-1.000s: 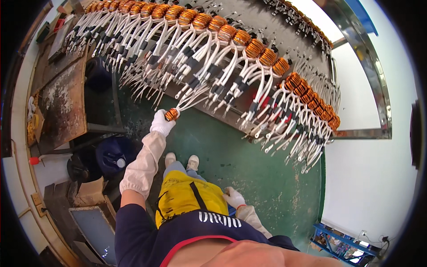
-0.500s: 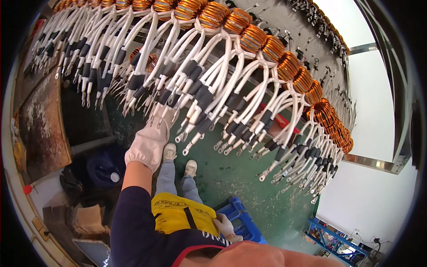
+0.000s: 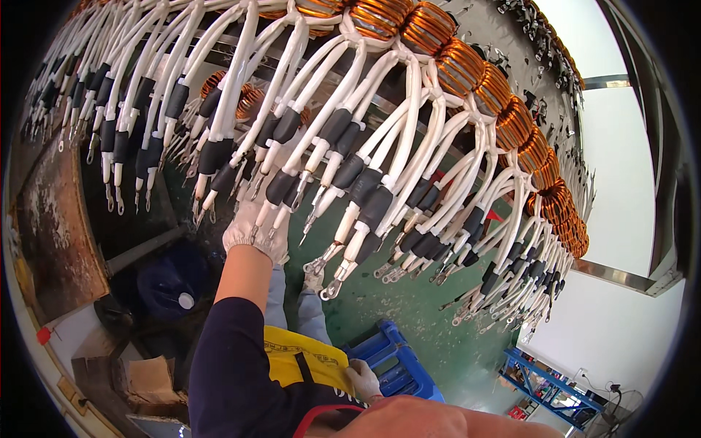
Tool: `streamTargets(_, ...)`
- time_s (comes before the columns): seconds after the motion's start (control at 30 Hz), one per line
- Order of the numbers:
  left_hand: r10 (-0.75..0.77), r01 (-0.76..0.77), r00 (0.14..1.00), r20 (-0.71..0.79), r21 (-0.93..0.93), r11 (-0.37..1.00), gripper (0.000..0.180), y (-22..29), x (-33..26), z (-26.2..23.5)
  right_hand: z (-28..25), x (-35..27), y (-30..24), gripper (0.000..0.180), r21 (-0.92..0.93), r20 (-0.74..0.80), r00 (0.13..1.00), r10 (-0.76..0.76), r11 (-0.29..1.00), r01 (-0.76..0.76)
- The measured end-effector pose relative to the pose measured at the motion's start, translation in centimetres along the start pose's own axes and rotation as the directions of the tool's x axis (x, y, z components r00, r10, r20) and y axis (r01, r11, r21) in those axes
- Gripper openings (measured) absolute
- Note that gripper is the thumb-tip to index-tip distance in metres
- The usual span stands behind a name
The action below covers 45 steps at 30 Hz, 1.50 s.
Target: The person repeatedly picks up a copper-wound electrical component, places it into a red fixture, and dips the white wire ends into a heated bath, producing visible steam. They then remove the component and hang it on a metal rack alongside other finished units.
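A long curved row of copper-wound ring coils (image 3: 460,67) hangs across the upper view. Thick white leads (image 3: 409,120) drop from the coils, each with a black sleeve (image 3: 376,206) and a metal ring terminal (image 3: 330,290) at its end. My left hand (image 3: 255,228), in a pale glove, reaches up behind the hanging leads, and they hide its fingers. My right hand (image 3: 363,378), also gloved, is low at my waist, its fingers closed at the right edge of a yellow cloth bag (image 3: 310,358) with a black strap.
A blue plastic stool (image 3: 398,361) stands on the green floor to my right. On the left are a worn wooden board (image 3: 69,226), a dark blue jug (image 3: 171,281) and an open cardboard box (image 3: 150,379). A blue rack (image 3: 551,390) stands at the lower right.
The coils and leads appear larger and closer. My left hand has gone farther behind the leads, and more of it is covered. My right hand stays at the yellow bag.
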<state>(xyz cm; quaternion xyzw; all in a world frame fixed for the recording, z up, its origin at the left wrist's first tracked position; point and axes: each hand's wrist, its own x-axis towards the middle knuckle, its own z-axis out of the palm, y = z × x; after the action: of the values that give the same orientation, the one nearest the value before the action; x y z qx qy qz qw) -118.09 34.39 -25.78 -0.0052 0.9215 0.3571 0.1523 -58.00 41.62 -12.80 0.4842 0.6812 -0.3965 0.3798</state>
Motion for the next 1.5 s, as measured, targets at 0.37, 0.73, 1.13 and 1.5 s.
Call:
streamTargets(0.37, 0.080, -0.079, 0.996, -0.030, 0.057, 0.995, 0.043, -1.2, 1.0, -1.2, 1.0, 2.4, 0.6, 0.056, -0.004, 0.043, 0.995, -0.093, 0.996, 0.094)
streamTargets(0.73, 0.155, -0.148, 0.986, -0.056, 0.118, 0.982, 0.040, -1.9, 4.5, -1.2, -0.7, 2.5, -5.2, 0.052, 0.021, 0.038, 0.998, -0.053, 0.998, 0.053)
streamTargets(1.13, 0.161, -0.145, 0.984, -0.082, 0.174, 0.974, 0.036, -4.7, 6.0, -3.0, 0.2, 4.4, -2.5, 0.051, 0.052, 0.029, 0.997, -0.065, 0.997, 0.063)
streamTargets(1.5, 0.231, -0.200, 0.965, -0.128, 0.212, 0.957, 0.033, -4.7, 6.9, -4.3, 0.9, 5.5, -1.6, 0.053, 0.022, 0.062, 0.994, -0.095, 0.995, 0.094)
